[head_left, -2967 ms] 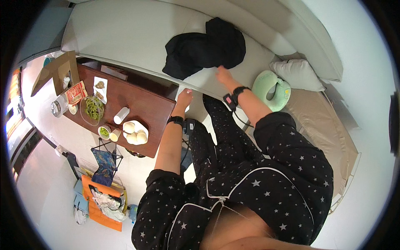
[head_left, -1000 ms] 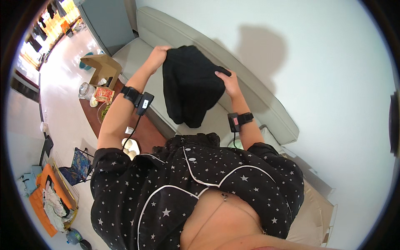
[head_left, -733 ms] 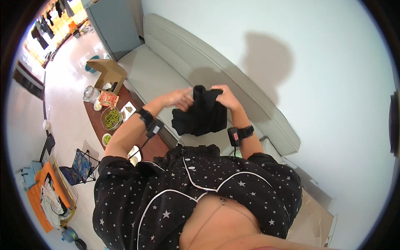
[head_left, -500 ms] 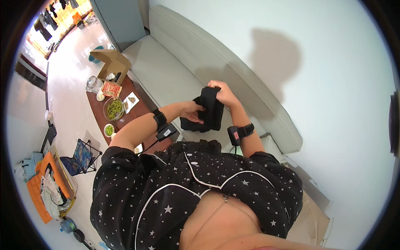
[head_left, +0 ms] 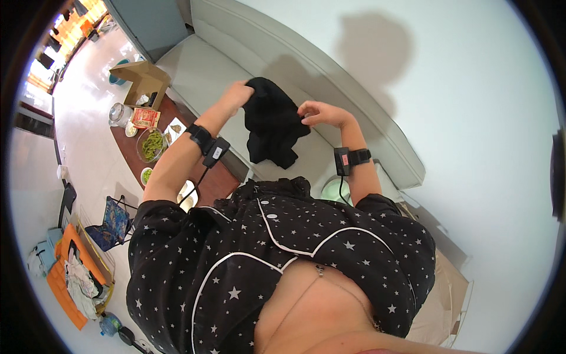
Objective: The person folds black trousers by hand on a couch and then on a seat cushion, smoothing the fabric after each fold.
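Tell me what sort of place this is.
Probably a living room in a home: a long pale sofa stands against the wall, a reddish-brown table beside it holds a clear bowl of green pods, and a patterned folding chair stands nearby.

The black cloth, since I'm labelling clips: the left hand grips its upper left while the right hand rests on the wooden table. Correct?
No: the head view shows the right hand at the right edge of the black cloth, not on the wooden table. The left hand grips as stated.
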### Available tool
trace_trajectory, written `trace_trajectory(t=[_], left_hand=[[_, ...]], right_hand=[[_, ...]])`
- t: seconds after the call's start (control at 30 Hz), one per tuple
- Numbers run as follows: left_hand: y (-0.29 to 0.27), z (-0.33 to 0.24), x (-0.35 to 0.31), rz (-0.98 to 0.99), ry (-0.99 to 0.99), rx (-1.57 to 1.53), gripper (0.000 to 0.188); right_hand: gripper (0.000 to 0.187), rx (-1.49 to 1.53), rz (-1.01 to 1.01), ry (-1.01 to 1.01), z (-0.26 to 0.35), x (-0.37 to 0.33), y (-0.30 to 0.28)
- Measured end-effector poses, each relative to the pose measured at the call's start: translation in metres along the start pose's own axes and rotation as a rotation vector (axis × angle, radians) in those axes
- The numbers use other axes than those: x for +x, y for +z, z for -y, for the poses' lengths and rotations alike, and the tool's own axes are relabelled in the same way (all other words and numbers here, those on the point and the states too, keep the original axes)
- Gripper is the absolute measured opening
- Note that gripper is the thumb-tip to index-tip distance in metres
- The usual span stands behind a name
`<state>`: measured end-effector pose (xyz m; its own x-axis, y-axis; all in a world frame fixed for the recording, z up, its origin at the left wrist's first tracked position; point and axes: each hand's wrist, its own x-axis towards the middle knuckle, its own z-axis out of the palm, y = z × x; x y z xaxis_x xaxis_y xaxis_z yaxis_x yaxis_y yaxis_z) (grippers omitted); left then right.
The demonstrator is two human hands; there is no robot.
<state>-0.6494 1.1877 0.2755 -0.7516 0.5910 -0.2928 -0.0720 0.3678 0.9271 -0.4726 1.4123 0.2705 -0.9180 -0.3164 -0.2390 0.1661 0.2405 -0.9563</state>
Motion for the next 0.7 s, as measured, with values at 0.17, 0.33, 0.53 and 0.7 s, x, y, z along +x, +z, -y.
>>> trace_trajectory(t=[0.17,0.33,0.53,0.7], left_hand=[[0.039,-0.025,-0.04,0.278,0.108,0.341,0.031],[0.04,-0.021,-0.046,0.372,0.149,0.327,0.034],[-0.014,0.004,-0.023,0.207,0.431,0.579,0.034],[-0.097,0.002,0.0,0.069,0.352,0.988,0.032]], right_hand=[[0.065,0.194,-0.337,0.004,-0.016,0.03,0.039],[0.051,0.001,-0.226,-0.122,-0.069,0.072,0.037],[0.023,-0.426,-0.701,-0.045,-0.125,0.079,0.023],[0.018,-0.669,-0.864,-0.227,-0.042,0.071,-0.011]])
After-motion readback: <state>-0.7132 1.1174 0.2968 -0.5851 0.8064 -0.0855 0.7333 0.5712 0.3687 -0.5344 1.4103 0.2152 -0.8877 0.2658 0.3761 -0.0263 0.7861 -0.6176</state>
